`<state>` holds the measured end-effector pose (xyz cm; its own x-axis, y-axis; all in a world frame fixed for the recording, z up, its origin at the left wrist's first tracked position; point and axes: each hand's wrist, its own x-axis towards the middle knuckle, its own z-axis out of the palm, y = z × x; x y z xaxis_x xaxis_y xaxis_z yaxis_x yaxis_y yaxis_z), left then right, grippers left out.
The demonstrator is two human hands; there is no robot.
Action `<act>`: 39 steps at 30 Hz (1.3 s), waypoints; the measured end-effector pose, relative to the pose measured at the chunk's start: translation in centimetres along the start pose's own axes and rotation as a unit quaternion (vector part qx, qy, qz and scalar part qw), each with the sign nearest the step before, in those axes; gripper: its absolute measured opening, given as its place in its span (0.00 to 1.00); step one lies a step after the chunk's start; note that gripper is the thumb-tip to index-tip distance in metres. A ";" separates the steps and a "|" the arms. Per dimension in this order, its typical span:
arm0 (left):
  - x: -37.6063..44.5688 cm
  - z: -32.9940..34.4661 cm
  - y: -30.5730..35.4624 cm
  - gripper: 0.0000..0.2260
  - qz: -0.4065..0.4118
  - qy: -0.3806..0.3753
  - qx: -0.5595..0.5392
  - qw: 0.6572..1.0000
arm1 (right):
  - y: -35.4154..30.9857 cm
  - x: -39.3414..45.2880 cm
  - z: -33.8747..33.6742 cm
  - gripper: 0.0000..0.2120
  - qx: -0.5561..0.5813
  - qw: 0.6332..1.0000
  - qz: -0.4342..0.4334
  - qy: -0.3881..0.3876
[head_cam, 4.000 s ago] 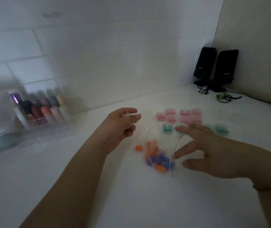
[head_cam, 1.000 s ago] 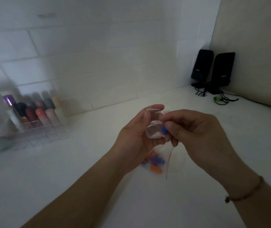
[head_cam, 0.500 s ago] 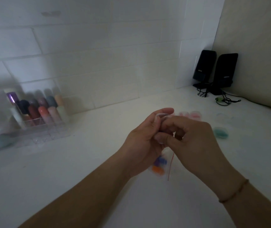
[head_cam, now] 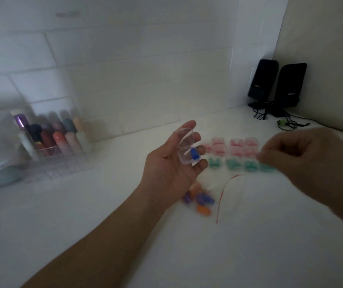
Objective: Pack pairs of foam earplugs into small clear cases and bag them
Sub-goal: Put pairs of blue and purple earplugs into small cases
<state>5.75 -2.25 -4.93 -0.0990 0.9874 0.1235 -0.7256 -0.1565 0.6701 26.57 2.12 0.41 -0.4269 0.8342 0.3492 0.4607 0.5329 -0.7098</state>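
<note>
At centre frame, the left hand (head_cam: 172, 167) lies palm up with its fingers loosely bent, cradling a small clear case (head_cam: 187, 149) on the fingertips; lid stands open, hinged back toward the top of the frame. Inside: one blue earplug (head_cam: 194, 154), possibly a pale one beside it, too faint to say. The right hand (head_cam: 312, 161), at right of frame, is blurred, fingers curled inward; whether it pinches anything cannot be told. Risk, as judged: the case rests on the fingers without a firm grip, so a tilt of the palm could tip the plug out or drop the case onto the counter (head_cam: 83, 215). If the pair is incomplete, snapping the lid now would pack a single. Below the left hand, a clear bag with a red seal line (head_cam: 221, 196) holds loose orange, blue and purple earplugs (head_cam: 199, 201); foam plugs are light and may scatter if the bag is knocked. Right of centre, a row of filled cases, pink ones (head_cam: 235, 146) above, green ones (head_cam: 234, 164) below, close-set. At left, a clear organiser (head_cam: 50, 156) holds upright coloured tubes. Two black speakers (head_cam: 276, 86) stand upper right.
</note>
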 end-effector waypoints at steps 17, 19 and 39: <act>-0.1 -0.4 0.0 0.19 0.012 0.017 -0.018 1.000 | 0.3 -1.3 7.4 0.22 -0.286 0.949 -0.009 -0.128; -0.1 -0.3 0.1 0.19 0.013 0.019 -0.012 1.000 | 0.3 -1.3 7.5 0.21 -0.272 0.952 -0.015 -0.138; -0.7 0.8 -0.4 0.15 -0.014 0.024 0.072 0.997 | -0.7 0.2 4.0 0.09 0.392 0.910 0.060 -0.120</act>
<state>6.66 -2.89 -4.65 -0.1146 0.9910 0.0696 -0.6232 -0.1263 0.7718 23.06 1.31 -1.42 -0.6112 0.7746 0.1624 -0.1404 0.0958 -0.9855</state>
